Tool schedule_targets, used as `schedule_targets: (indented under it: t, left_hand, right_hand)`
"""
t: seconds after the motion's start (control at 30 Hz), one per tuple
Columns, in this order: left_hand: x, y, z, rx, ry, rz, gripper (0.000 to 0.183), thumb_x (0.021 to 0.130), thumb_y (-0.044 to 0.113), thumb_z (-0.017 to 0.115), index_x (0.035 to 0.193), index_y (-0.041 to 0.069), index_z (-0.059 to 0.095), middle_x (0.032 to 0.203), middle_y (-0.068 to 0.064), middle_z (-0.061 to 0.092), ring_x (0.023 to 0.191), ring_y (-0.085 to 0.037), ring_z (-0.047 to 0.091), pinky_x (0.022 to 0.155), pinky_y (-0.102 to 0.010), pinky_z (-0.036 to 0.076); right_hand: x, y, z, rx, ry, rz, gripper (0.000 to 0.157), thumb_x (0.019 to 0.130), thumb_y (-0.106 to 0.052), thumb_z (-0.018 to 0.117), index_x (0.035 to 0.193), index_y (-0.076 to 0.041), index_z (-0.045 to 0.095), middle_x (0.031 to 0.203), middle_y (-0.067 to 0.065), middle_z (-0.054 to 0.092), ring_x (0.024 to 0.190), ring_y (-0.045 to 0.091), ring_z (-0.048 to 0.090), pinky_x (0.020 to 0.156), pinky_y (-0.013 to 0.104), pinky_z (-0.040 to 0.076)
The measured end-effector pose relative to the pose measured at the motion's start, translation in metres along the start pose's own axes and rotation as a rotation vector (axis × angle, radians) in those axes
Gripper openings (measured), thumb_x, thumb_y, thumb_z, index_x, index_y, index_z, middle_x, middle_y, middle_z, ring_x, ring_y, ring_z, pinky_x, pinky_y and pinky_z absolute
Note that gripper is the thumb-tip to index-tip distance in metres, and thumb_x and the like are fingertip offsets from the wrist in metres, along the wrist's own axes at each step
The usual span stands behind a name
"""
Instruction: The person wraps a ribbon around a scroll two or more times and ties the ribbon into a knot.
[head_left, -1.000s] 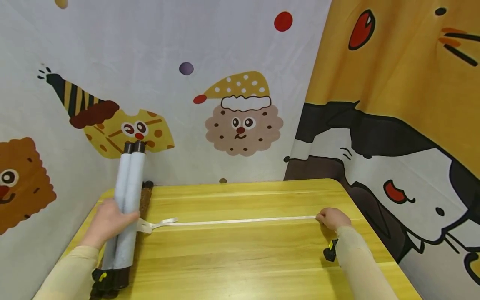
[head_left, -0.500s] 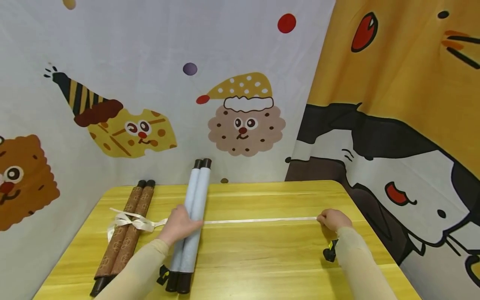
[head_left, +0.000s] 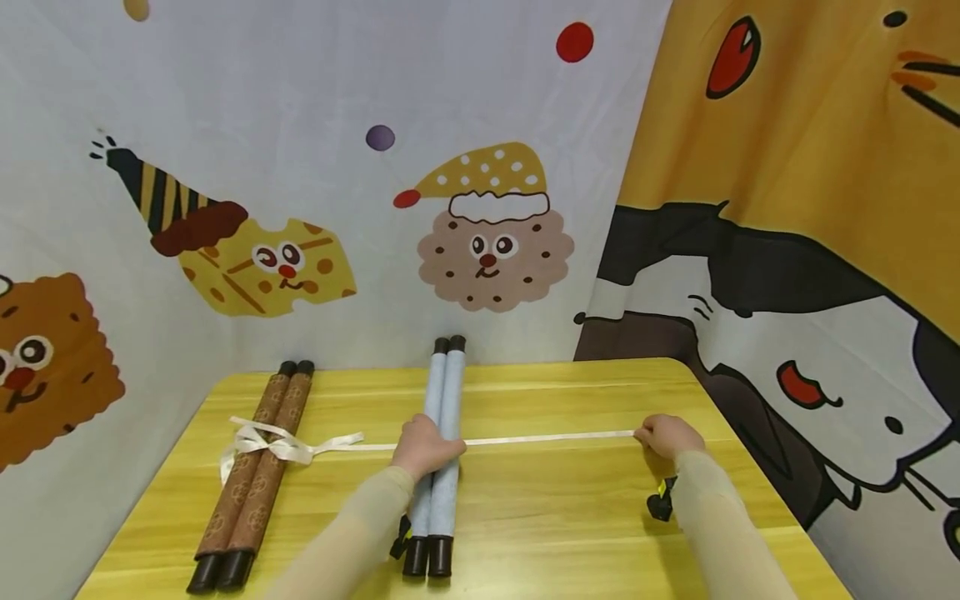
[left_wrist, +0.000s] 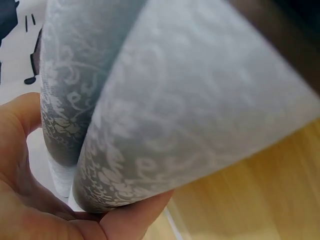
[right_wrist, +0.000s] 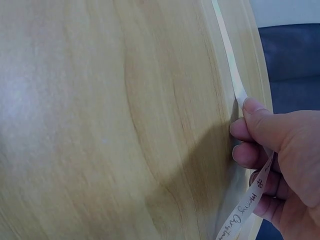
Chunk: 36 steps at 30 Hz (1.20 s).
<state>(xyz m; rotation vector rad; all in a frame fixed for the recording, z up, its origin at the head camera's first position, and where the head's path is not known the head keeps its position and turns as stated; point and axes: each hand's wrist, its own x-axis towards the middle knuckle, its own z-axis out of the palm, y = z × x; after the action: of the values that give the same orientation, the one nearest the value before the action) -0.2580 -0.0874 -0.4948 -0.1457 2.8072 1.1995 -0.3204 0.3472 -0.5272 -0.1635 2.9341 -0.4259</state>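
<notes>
My left hand (head_left: 423, 447) grips a pale blue scroll (head_left: 450, 408), two parallel rolls with dark end knobs, around its middle. In the left wrist view the scroll's cloth (left_wrist: 160, 110) shows a floral pattern, with fingers curled about the rolls. My right hand (head_left: 670, 437) pinches a thin white ribbon (head_left: 547, 438) that runs taut leftward; the blue scroll lies across its line. Printed lettering marks the ribbon's loose tail (right_wrist: 247, 205) in the right wrist view. At left lies a brown patterned scroll (head_left: 243, 500), tied round with a white ribbon bow (head_left: 281, 447).
The yellow wood-grain table (head_left: 570, 517) has its back edge against a white cartoon-printed cloth (head_left: 465, 75). An orange, black and white printed curtain (head_left: 832, 167) hangs along the right side. Small black devices are strapped at both wrists.
My left hand has carried the blue scroll rightward and lower, from over the brown scroll to mid-table, uncovering the brown scroll and its bow. The right hand stays put with the ribbon.
</notes>
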Motion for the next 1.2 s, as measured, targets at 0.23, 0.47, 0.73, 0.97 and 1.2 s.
schedule_targets:
  t: [0.23,0.47,0.73,0.97,1.2]
  left_hand:
    - [0.008,0.011,0.021,0.016,-0.016,-0.051,0.072,0.071,0.034,0.079,0.113,-0.016,0.049,0.097,-0.025,0.052,0.081,-0.032,0.054,0.064,-0.047,0.053]
    - [0.012,0.021,0.030,0.119,-0.006,-0.053,0.071,0.072,0.035,0.079,0.113,-0.018,0.053,0.101,-0.029,0.053,0.088,-0.037,0.054,0.071,-0.049,0.053]
    - [0.013,0.029,0.040,0.215,0.007,-0.056,0.081,0.072,0.035,0.081,0.120,-0.022,0.049,0.103,-0.032,0.054,0.088,-0.037,0.056,0.067,-0.046,0.054]
    - [0.016,0.021,0.033,0.176,-0.085,-0.038,0.045,0.077,0.041,0.075,0.084,-0.002,0.065,0.079,-0.013,0.060,0.064,-0.024,0.057,0.053,-0.037,0.050]
    - [0.021,0.008,0.012,0.210,-0.081,0.005,0.044,0.089,0.049,0.064,0.067,0.010,0.058,0.067,-0.004,0.057,0.057,-0.018,0.051,0.050,-0.033,0.041]
  right_hand:
    - [0.002,-0.004,0.001,0.001,-0.008,0.008,0.028,0.098,-0.025,0.061,0.073,-0.013,0.056,0.067,0.002,0.050,0.063,0.020,0.046,0.062,0.036,0.038]
    - [0.002,-0.008,0.000,0.003,-0.017,0.014,0.026,0.098,-0.025,0.061,0.075,-0.012,0.057,0.069,0.002,0.050,0.065,0.020,0.047,0.063,0.037,0.039]
    - [0.002,-0.011,-0.001,-0.005,-0.011,0.019,0.029,0.098,-0.024,0.060,0.073,-0.012,0.054,0.067,0.003,0.048,0.064,0.020,0.046,0.063,0.037,0.037]
    - [0.002,-0.008,0.002,0.007,-0.013,0.013,0.029,0.098,-0.024,0.060,0.073,-0.012,0.054,0.066,0.003,0.045,0.063,0.020,0.044,0.062,0.036,0.036]
    - [0.001,-0.009,0.001,0.003,-0.005,0.008,0.030,0.099,-0.024,0.060,0.072,-0.012,0.053,0.066,0.002,0.046,0.063,0.019,0.045,0.062,0.037,0.036]
